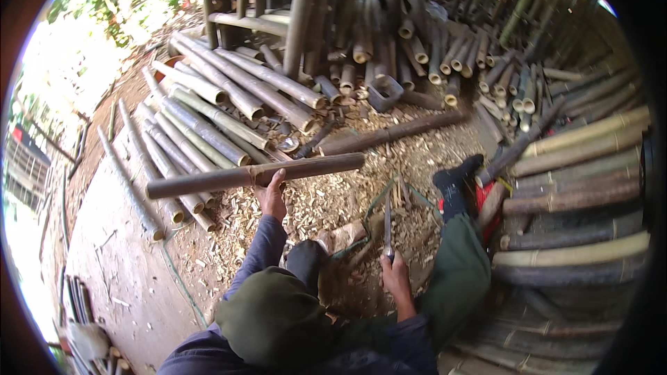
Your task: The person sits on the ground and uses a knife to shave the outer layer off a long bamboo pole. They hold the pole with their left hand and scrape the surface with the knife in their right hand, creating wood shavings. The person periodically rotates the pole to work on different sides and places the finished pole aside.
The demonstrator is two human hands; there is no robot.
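My left hand (272,199) grips a dark brown bamboo pole (194,183) near its middle from below. The pole is held nearly level, pointing left to right, above the chip-strewn ground. In my right hand (396,278), the fingers are closed round the handle of a long, narrow knife (388,226). Its blade points away from me and stays apart from the pole. Beyond them, a thicker dark bamboo length (396,132) lies on the ground.
Cut bamboo poles (208,121) lie in rows at the left. More short pieces (455,55) are piled at the back, near a bamboo frame (251,22). Stacked bamboo (573,198) fills the right side. Wood chips (306,212) cover the ground; a dark plastic container (384,92) stands behind.
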